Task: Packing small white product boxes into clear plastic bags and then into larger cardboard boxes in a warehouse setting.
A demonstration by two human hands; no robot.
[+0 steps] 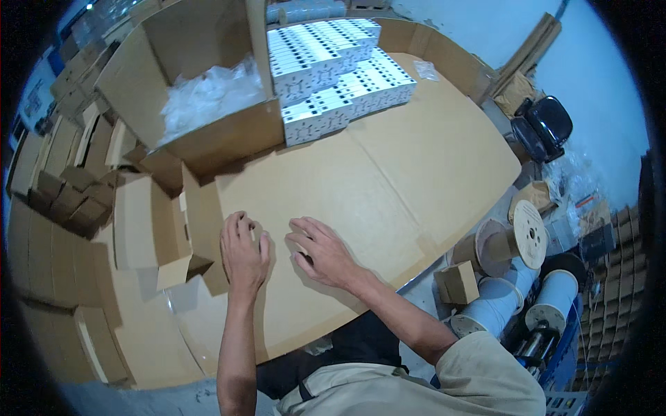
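My left hand (244, 255) is over the cardboard-covered table, just right of an open cardboard box (144, 223). Its fingers are loosely bent and apart, with no object visible in them; whether they touch the box flap I cannot tell. To its right, my right hand (325, 255) hovers over or rests on the tabletop (368, 201). Thumb and fingers are spread and slightly curled, and nothing shows between them. The box has its flaps folded out, and its inside is partly visible.
A large carton (222, 139) of clear plastic bags (211, 93) stands beyond the hands. Stacked white small boxes (319, 121) sit beside it. More cardboard boxes (76, 170) line the left. Cable spools (489, 301) and a black chair (544, 128) are off the right edge.
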